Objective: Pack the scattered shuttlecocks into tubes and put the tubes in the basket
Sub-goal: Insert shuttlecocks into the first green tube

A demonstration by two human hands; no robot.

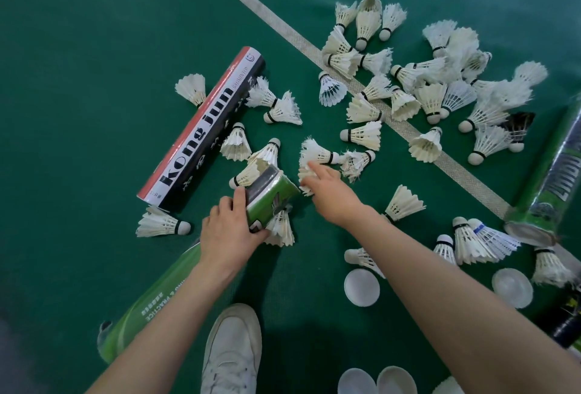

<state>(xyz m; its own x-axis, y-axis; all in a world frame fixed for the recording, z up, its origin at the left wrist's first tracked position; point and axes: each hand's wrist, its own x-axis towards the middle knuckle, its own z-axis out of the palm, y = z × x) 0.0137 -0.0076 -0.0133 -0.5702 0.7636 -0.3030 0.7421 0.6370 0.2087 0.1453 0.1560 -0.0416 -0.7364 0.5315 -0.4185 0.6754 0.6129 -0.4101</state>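
Gripping a green tube [272, 202] just below its open mouth, the left hand [231, 231] has its thumb and fingers wrapped round it; inside, only darkness shows. The right hand [330, 194] reaches onto a shuttlecock [314, 151] on the floor [78, 110] beside that mouth. Its index finger lies straight on the feathers, the other fingers are hidden, so a pinch cannot be told. A Kong Jun tube [201, 129] lies left. Scattered shuttlecocks [434, 101] and white lids [361, 286] lie to the right, where a second green tube [547, 192] is cut off.

Left hand [231, 230] curled, right hand [330, 192] outstretched
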